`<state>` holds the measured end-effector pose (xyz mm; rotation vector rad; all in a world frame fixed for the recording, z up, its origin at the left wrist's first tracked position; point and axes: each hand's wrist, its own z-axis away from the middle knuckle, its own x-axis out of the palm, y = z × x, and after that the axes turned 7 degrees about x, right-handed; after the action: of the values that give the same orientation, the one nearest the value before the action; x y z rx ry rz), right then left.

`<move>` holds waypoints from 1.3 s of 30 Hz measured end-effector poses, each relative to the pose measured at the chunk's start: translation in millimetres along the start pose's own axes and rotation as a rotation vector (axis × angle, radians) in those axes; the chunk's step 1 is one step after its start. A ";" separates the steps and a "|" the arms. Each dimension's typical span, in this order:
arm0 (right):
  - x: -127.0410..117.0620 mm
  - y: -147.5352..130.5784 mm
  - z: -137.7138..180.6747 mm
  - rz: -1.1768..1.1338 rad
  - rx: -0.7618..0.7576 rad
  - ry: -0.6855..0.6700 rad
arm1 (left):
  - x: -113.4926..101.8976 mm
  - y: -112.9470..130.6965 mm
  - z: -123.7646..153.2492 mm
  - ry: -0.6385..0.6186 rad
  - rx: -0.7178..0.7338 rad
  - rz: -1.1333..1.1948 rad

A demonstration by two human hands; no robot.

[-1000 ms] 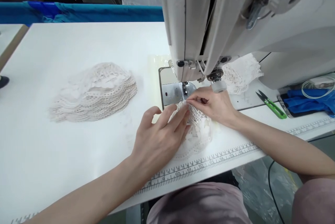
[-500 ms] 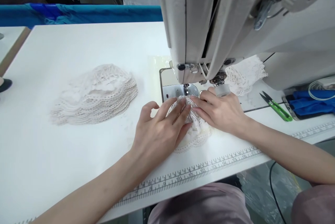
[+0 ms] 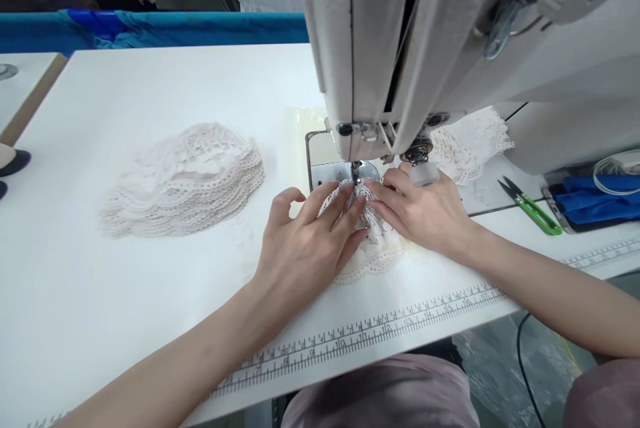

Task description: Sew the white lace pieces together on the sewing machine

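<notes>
A gathered piece of white lace trim (image 3: pixel 375 256) lies under the needle area of the sewing machine (image 3: pixel 356 171), its scalloped edge fanned toward me. My left hand (image 3: pixel 313 231) bears on the left side of the lace, thumb and forefinger closed on its folds, the little finger bent up and apart. From the right, my right hand (image 3: pixel 423 208) pinches the lace close to the presser foot, fingertips near those of the left. Both hands cover part of the lace, and the grip beneath the fingers is partly hidden.
A layered stack of lace trim (image 3: pixel 185 181) sits on the white table at left. More lace (image 3: pixel 470 145) lies behind my right hand. Green thread snips (image 3: pixel 533 208) rest at right, beside blue cloth (image 3: pixel 595 198). A printed ruler (image 3: pixel 345 345) follows the table's front edge.
The lace has slid slightly away from me toward the needle, its near edge now a little farther from the ruler. Both hands keep nearly the same pose; the view has shifted slightly.
</notes>
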<state>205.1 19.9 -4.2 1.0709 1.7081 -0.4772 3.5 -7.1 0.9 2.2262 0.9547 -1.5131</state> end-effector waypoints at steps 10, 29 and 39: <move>-0.7 0.4 1.1 0.030 -0.002 0.042 | 0.7 -0.7 0.2 0.012 0.006 -0.002; -9.4 7.9 -1.1 -0.115 0.029 -0.017 | -3.3 -5.4 0.1 0.046 0.005 -0.014; -38.7 20.3 1.9 -0.694 0.003 -0.509 | -32.0 2.1 3.9 -0.279 0.044 0.168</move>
<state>226.3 12.6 33.4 0.2752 1.5679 -1.0849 -5.3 -22.5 27.9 1.9963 0.6398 -1.7207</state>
